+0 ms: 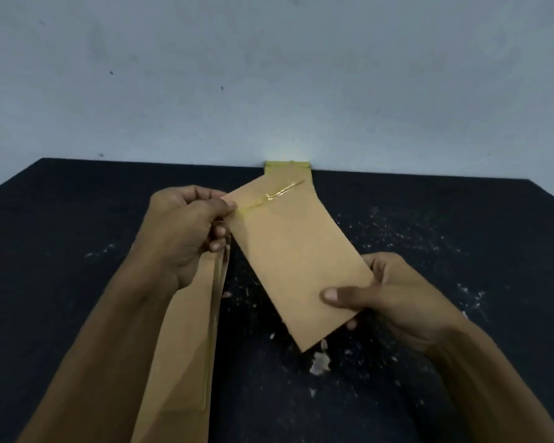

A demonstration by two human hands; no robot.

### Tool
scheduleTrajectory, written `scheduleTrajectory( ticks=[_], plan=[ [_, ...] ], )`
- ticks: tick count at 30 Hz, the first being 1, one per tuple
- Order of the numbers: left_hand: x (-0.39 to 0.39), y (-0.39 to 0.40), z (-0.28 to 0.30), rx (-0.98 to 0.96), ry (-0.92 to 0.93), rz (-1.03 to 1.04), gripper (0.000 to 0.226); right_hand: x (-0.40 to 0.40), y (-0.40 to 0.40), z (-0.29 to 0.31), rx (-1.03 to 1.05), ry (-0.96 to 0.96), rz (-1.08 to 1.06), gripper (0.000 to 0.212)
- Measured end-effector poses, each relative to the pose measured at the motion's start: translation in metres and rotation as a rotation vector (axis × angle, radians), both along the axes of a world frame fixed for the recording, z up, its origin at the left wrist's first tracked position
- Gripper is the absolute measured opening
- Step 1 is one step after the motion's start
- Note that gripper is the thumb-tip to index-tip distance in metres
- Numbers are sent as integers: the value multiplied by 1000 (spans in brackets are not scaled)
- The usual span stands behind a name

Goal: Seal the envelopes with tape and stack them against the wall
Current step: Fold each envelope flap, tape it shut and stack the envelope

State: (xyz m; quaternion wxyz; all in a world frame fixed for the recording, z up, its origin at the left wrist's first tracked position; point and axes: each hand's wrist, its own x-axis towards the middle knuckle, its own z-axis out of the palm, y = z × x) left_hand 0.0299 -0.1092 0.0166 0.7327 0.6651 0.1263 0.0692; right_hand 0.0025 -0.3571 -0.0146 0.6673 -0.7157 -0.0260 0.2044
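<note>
Left hand (186,225): fingers pinch tape (269,196) at envelope (295,251) flap; press flat.
Right hand (387,302): fingers clamp lower edge; hold steady.

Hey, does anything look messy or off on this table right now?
Yes. Pale torn scraps and whitish specks litter the dark tabletop beneath the brown paper envelope held in both hands. The glossy clear tape strip across that envelope looks wrinkled rather than flat.

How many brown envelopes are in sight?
3 groups, more likely hidden: one envelope held by both hands, a stack against the wall, and a bundle under the left hand.
</note>
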Motion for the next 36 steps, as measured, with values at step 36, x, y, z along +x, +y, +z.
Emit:
scheduleTrajectory(
  ticks=[36],
  plan=[
    [204,-44,-61,465,189,232,23,207,61,-9,-1279,-303,-74,56]
  ],
)
